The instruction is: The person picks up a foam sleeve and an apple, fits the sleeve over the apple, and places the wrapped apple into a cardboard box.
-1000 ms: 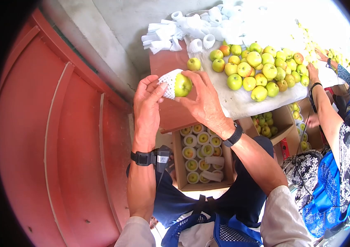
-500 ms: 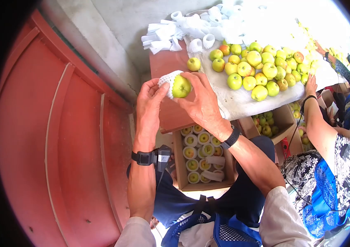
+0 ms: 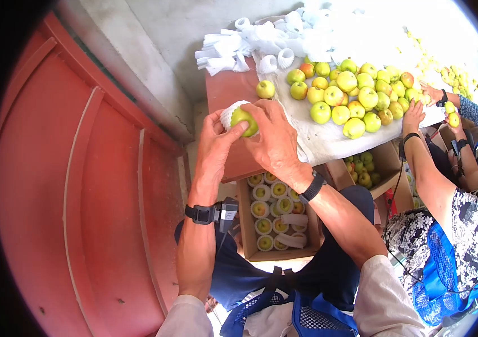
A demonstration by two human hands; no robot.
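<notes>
- Left hand point(image 3: 216, 140): raised, thumb and fingers pinching the apple point(image 3: 243, 121) and its white foam net point(image 3: 229, 115).
- Right hand point(image 3: 275, 137): fingers curved over the apple's right side, above the table's point(image 3: 230, 90) near left corner.

I'm in what looks like a fruit-packing room: loose apples point(image 3: 367, 96) heap on the table point(image 3: 230, 92), white foam sleeves point(image 3: 270, 36) pile behind them to the left, and cardboard boxes point(image 3: 278, 255) of sleeved apples point(image 3: 259, 209) sit below the table.
</notes>
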